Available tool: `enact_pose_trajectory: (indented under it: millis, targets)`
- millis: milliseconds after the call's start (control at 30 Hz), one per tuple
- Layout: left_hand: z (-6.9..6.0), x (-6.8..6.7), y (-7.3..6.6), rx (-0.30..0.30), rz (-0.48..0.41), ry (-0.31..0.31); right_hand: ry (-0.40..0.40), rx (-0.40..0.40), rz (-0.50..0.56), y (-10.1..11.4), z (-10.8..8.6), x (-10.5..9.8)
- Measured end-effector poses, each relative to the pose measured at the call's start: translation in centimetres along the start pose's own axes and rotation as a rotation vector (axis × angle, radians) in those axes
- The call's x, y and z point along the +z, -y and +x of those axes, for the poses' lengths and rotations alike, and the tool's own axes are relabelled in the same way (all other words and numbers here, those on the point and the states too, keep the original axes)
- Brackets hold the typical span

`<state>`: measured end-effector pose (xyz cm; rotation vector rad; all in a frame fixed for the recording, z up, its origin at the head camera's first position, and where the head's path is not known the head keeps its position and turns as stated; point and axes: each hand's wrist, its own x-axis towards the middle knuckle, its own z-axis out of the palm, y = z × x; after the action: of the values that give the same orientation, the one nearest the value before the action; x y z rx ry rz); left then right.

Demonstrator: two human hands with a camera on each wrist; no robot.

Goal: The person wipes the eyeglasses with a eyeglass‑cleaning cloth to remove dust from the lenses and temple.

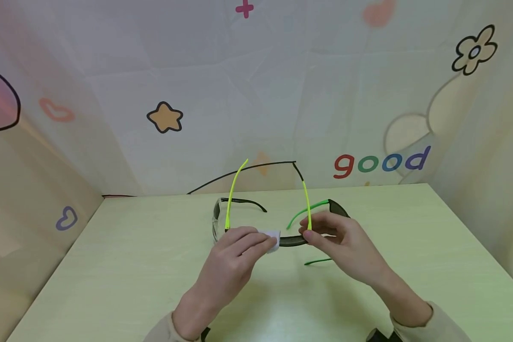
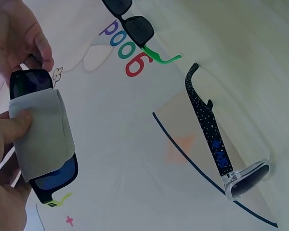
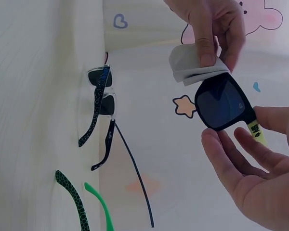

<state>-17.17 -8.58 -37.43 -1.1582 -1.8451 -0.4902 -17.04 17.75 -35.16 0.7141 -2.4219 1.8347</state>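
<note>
first, the clear-framed sunglasses [image 1: 216,211] sat on the table [image 1: 111,266], beyond the left hand [image 1: 232,256], whose fingers pinched a pale cloth [image 1: 275,240] folded over the front of the yellow-armed sunglasses [image 1: 292,241]. that pair was held above the table, its right end between the fingers of the right hand [image 1: 348,244]; behind that hand were the green-armed sunglasses [image 1: 338,208].

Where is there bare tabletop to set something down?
Bare on the table: left of the clear-framed sunglasses and left hand; right of the green-armed sunglasses and right hand; near, between the forearms. Crowded: the middle, where the hands hold yellow-armed sunglasses and a cloth.
</note>
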Motion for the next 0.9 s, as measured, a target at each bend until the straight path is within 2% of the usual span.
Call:
enact_pose_trajectory:
  millis: [133,500,767,900]
  targets:
    - [0.1,0.1,0.0,0.021,0.048,0.000,0.023,0.013,0.010,0.1,-0.1,-0.3]
    - [0.3,0.0,-0.3,0.070,0.126,0.014,0.075,0.132,0.117,1.1,-0.4,-0.9]
    - [0.3,0.1,-0.7,0.115,0.187,-0.003,0.053,0.129,0.155,1.1,-0.6,-0.4]
    - [0.4,0.1,-1.0,0.119,0.207,0.037,0.044,0.119,0.192,1.2,-0.7,-0.1]
